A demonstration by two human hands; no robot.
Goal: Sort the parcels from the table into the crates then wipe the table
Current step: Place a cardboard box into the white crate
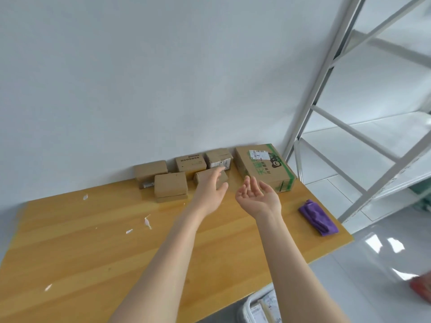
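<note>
Six cardboard parcels (171, 186) at far edge of wooden counter (93, 241), close against the wall (140, 78); largest, a green-taped box (263, 166), at right end of the group; left hand (210, 192) stretched forward, fingers straight and loosely spread, over a small parcel (198, 177) in the front row, contact not discernible; right hand (258, 197) palm up beside it, fingers relaxed and apart, holding nothing; purple cloth (318, 217) folded near right counter edge; white scraps (147, 222) scattered over left half; white crate (245, 308) below near edge, labelled packets inside.
</note>
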